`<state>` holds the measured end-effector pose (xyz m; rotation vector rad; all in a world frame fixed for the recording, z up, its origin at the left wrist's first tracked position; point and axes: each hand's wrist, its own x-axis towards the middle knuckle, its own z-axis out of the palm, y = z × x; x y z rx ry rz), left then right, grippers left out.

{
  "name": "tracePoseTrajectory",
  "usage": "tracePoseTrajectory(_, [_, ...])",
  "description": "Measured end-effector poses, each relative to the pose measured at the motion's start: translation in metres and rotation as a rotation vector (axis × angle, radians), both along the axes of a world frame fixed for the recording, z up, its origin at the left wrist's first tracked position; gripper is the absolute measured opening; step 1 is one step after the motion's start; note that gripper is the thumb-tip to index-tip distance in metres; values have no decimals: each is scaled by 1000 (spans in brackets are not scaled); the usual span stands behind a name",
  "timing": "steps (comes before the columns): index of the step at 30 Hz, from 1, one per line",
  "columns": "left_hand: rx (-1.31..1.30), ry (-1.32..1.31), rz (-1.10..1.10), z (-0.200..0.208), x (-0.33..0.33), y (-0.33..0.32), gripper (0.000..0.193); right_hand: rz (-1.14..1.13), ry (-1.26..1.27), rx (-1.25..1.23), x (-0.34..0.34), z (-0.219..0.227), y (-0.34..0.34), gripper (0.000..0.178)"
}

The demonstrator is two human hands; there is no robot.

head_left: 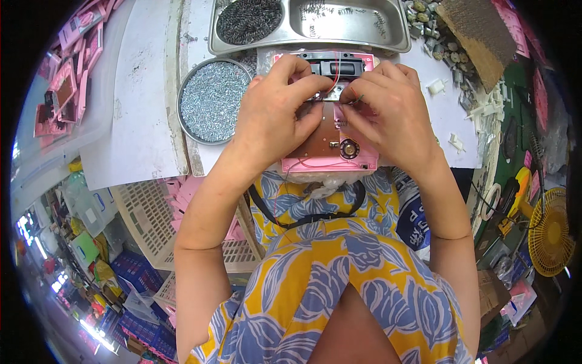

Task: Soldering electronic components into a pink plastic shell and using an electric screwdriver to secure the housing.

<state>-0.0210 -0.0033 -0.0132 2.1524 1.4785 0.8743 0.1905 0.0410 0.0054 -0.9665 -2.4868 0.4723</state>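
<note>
One white table point(142, 79) bears the work, with small parts arranged around it, presumably for short reaches. A steel tray point(342, 27) lies along the far side, its compartments apparently serving to keep the dark pieces point(248, 21) together. The pink case point(296, 165) sits at the near edge, directly before the person, open side up, so that its interior can be reached from both sides. The left hand point(270, 112) and right hand point(397, 109) arch over its far half from opposite sides, thumbs and forefingers drawn narrow toward a metal plate point(333, 93), an arrangement suited to fine work. A round dish point(212, 142) of screws point(212, 100) stands just left of the left hand; its raised rim likely prevents spilling. The black unit point(341, 68) lies across the far end of the case, with a red wire point(337, 57) passing over it.

Partly concealed or cut off: the tray runs out at the upper edge; the hands cover much of the case's far half and both ends of the plate. Whether either pair of fingertips grips anything cannot be told.
</note>
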Motion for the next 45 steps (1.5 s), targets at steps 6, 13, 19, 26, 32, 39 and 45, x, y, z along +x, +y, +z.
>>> tracePoseTrajectory(6, [-18, -48, -44, -2, -3, 1, 37, 3, -21, 37, 0, -1, -1, 13])
tracePoseTrajectory(13, [-74, -5, -42, 7, -8, 4, 29, 1, 9, 8, 0, -1, -2, 12])
tracePoseTrajectory(19, [8, -16, -14, -2, -8, 4, 21, -4, -1, 25, 0, -1, -1, 11])
tracePoseTrajectory(26, [-29, -49, -16, -5, -8, 4, 17, -19, -3, 36, 1, 0, -1, 10])
tracePoseTrajectory(32, [-26, -59, -8, -4, -5, 4, 15, -13, -16, 47, 2, 0, -1, 10])
tracePoseTrajectory(39, [-51, -73, -31, -4, -8, 5, 14, -3, -18, 25, 2, 2, 0, 11])
tracePoseTrajectory(45, [-46, -121, 25, -7, -2, 3, 13, -40, -11, 45, 0, -1, -1, 11])
